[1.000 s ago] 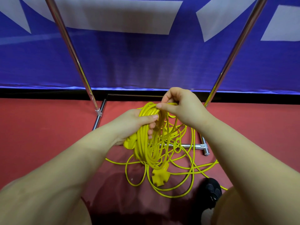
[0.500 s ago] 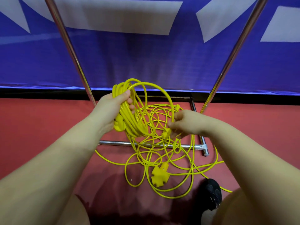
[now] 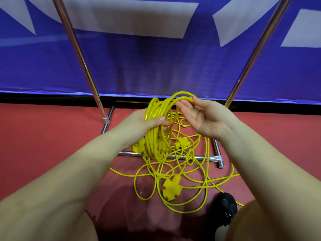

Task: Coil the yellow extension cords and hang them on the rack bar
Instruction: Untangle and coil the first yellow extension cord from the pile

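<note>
My left hand (image 3: 139,124) grips a bundle of yellow extension cord loops (image 3: 153,133) that hangs down from it, thumb across the strands. My right hand (image 3: 206,117) is palm up beside it, its fingertips pinching a fresh loop of the same cord at the top of the bundle. The remaining cord (image 3: 189,173) lies tangled on the red floor below, with a yellow multi-outlet socket (image 3: 172,187) and another yellow plug (image 3: 182,143) among the strands. The rack's two chrome uprights (image 3: 81,63) rise left and right; its top bar is out of view.
The rack's chrome base bar (image 3: 201,158) crosses the floor under the cord. A blue banner (image 3: 156,58) hangs behind the rack. A black shoe (image 3: 225,207) sits at lower right on the red floor (image 3: 43,136).
My right hand rose from the tangled cord up to the top of the bundle, bringing a new loop there. My left hand shifted right and lower with the coil.
</note>
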A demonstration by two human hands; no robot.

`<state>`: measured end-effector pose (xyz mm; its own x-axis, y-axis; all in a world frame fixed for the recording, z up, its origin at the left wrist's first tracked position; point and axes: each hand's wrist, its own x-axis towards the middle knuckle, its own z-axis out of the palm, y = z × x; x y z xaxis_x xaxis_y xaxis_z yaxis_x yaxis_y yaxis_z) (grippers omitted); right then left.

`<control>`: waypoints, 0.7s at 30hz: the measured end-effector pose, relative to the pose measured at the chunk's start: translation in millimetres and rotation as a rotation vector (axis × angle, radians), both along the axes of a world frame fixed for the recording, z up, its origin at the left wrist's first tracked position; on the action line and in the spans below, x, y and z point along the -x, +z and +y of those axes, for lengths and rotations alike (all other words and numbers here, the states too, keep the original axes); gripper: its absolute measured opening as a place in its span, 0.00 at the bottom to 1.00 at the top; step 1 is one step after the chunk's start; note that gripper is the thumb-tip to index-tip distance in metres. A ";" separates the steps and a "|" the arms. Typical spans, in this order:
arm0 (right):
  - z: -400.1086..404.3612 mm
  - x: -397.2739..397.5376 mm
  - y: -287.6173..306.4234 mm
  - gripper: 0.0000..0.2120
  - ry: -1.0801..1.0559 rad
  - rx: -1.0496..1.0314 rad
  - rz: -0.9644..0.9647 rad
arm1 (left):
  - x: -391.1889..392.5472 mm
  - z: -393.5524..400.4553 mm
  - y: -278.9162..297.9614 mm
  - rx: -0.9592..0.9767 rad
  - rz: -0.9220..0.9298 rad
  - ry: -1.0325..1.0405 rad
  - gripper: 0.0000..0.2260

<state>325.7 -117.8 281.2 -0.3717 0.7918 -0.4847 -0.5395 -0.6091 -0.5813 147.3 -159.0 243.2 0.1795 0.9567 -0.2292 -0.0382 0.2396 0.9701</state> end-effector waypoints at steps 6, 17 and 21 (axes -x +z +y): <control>1.4 3.7 -2.6 0.13 0.023 -0.139 -0.056 | -0.9 0.9 1.8 -0.024 0.037 0.076 0.03; -14.9 16.5 -43.3 0.06 0.742 -0.969 -1.272 | 8.5 7.2 15.0 0.107 -0.200 0.367 0.07; -13.6 15.1 -43.9 0.06 0.787 -1.004 -1.353 | 13.5 9.0 18.5 0.104 -0.226 0.410 0.08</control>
<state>310.6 -131.4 237.4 -0.5582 0.7926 -0.2452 0.7411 0.3434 -0.5769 133.7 -150.0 261.7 -0.1513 0.9330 -0.3265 -0.3567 0.2565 0.8983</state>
